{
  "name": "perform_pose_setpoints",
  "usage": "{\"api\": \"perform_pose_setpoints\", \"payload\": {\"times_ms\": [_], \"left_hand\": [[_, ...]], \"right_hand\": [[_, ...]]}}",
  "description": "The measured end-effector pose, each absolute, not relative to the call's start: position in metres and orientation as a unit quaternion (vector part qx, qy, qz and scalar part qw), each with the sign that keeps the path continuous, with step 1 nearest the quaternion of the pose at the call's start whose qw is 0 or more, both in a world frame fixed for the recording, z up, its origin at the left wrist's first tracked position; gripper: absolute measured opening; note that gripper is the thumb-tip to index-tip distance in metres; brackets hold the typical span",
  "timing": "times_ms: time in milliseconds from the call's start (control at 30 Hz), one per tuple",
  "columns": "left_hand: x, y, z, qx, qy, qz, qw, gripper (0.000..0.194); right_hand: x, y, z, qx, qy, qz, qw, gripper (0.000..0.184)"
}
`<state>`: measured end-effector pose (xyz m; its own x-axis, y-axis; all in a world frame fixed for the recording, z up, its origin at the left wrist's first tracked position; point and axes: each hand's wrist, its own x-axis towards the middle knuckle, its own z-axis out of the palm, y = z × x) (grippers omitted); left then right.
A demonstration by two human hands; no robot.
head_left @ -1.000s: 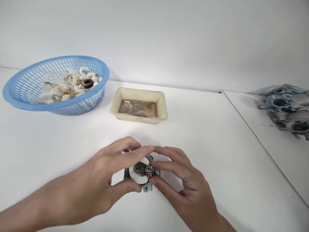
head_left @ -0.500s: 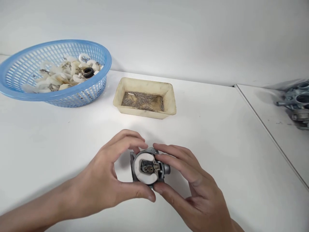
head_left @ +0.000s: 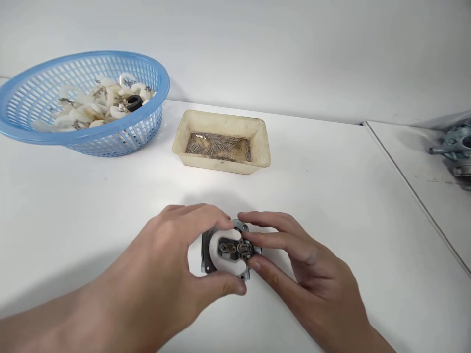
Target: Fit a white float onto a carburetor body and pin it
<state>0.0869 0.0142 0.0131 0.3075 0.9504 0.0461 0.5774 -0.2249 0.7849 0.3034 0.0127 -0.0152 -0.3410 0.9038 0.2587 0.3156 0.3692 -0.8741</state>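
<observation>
Grey cast-metal carburetor body [head_left: 235, 250] in a narrow two-sided grip, left hand [head_left: 158, 255] and right hand [head_left: 309, 255] at opposite edges. White flat gasket [head_left: 217, 252] upward, unobstructed for viewing between the fingers.

held carburetor [head_left: 230, 250] behind fingers [head_left: 267, 240], second carburetor [head_left: 458, 144] cut off by right edge

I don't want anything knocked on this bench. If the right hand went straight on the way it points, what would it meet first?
The right hand would meet the metal carburetor first; its fingers seem to touch it.
</observation>
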Motion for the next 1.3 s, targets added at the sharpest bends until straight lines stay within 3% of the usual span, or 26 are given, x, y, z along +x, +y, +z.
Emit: {"api": "perform_pose_setpoints", "payload": {"times_ms": [167, 400, 900, 1067, 1167, 1300], "left_hand": [[0.091, 0.019, 0.028, 0.775, 0.510, 0.236, 0.287, 0.027], [0.091, 0.015, 0.032, 0.781, 0.518, 0.232, 0.260, 0.029], [0.096, 0.012, 0.025, 0.777, 0.502, 0.267, 0.268, 0.031], [0.094, 0.008, 0.020, 0.772, 0.498, 0.286, 0.271, 0.038], [0.092, 0.002, 0.016, 0.774, 0.491, 0.288, 0.277, 0.054], [0.089, -0.004, 0.011, 0.758, 0.518, 0.272, 0.290, 0.061]], "right_hand": [[0.305, 0.012, -0.015, -0.406, -0.743, 0.361, 0.391, 0.032], [0.304, 0.010, -0.012, -0.423, -0.734, 0.394, 0.356, 0.036], [0.305, 0.011, -0.013, -0.362, -0.800, 0.319, 0.356, 0.053], [0.305, 0.011, -0.016, -0.359, -0.801, 0.320, 0.356, 0.053], [0.305, 0.011, -0.016, -0.358, -0.799, 0.326, 0.357, 0.051], [0.305, 0.012, -0.015, -0.367, -0.800, 0.328, 0.342, 0.042]]}}
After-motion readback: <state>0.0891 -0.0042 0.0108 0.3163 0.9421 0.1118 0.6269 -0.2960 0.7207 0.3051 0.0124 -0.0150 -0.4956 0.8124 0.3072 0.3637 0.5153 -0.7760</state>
